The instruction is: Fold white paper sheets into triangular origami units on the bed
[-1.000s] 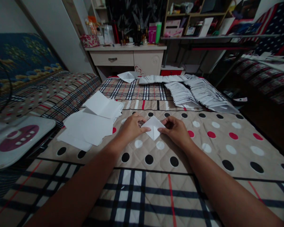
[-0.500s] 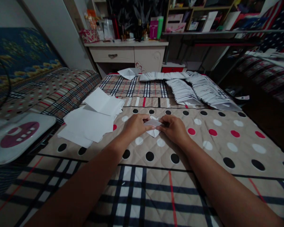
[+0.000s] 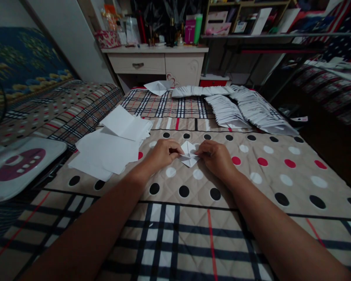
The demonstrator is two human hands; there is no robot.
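A small folded paper [image 3: 188,159], white and diamond-shaped with creases, lies on the dotted bedspread between my hands. My left hand [image 3: 165,152] pinches its left corner between thumb and fingers. On the opposite side, my right hand [image 3: 215,154] grips the right corner the same way. The paper's upper point and lower point both show between the fingers. To the left of my left hand lies a loose pile of white paper sheets [image 3: 108,152], with a creased sheet [image 3: 123,123] on top.
Rows of folded papers [image 3: 251,109] stand packed at the far right of the bed, with another row [image 3: 199,91] along the far edge. Beside it sits a single folded sheet [image 3: 158,88]. A white plastic item [image 3: 26,164] is at the left; a dresser [image 3: 155,64] stands behind.
My hands have moved slightly apart, from the middle of the folded paper out to its side corners. More of its creased face shows now. The view has shifted a little.
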